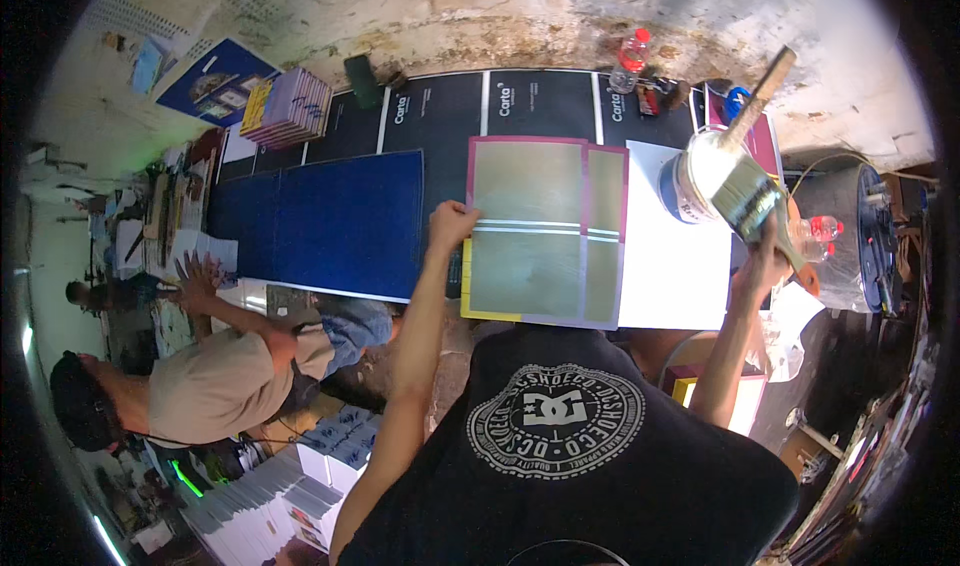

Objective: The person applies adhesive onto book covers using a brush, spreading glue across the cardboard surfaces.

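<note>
A large book cover (530,181) with greyish boards, pink, lilac and yellow edges and two pale strips across it lies before me. At its left edge is my left hand (453,224), its fingers curled closed on the border. My right hand (766,258) grips a wide flat paintbrush (748,200), its bristles pointing up and left beside a white bucket (684,188) of pale paste. A wooden stick (762,94) leans out of that bucket. Between cover and brush is a white sheet (672,276).
Dark blue covers (350,221) lie to the left, near a book stack (300,106). A phone (362,81) and a bottle (629,63) stand by the stained wall. A co-worker (215,386) reaches over the table's left end. Right of the brush are more bottles (822,230) and a drum (845,191).
</note>
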Available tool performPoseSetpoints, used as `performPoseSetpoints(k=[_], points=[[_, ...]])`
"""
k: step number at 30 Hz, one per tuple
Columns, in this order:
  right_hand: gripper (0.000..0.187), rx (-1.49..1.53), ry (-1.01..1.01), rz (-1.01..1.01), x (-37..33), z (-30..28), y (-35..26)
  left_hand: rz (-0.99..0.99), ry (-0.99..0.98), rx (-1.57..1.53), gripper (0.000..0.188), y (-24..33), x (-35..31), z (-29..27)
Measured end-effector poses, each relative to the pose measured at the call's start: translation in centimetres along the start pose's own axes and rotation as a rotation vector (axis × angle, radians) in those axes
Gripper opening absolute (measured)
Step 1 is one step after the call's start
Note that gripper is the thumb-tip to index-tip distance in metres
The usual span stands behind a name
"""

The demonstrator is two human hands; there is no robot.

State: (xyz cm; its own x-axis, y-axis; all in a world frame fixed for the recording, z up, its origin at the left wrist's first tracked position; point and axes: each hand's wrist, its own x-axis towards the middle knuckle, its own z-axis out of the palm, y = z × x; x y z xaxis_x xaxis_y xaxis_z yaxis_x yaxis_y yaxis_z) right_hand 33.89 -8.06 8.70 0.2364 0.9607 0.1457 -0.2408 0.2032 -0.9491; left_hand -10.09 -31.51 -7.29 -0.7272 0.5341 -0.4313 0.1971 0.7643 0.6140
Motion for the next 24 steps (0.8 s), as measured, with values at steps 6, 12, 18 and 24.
performPoseSetpoints(k=[6, 12, 18, 24], points=[[0.025, 0.032, 0.104, 0.242, -3.3, -4.3, -1.2, -0.119, -0.149, -0.517, 0.023, -8.2, 4.0, -8.9], [0.037, -0.145, 0.026, 0.112, -2.9, -7.9, -3.1, -0.041, 0.108, -0.245, 0.028, -20.9, 11.5, -15.8], [0.025, -0.525, 0.027, -0.272, 2.5, -2.6, -4.9, -0.030, 0.425, 0.207, 0.064, -22.6, 13.7, -19.5], [0.029, -0.850, -0.157, -0.403, 9.4, 0.8, 1.1, 0.140, 0.528, -0.023, 0.057, -16.9, 9.8, -16.3]])
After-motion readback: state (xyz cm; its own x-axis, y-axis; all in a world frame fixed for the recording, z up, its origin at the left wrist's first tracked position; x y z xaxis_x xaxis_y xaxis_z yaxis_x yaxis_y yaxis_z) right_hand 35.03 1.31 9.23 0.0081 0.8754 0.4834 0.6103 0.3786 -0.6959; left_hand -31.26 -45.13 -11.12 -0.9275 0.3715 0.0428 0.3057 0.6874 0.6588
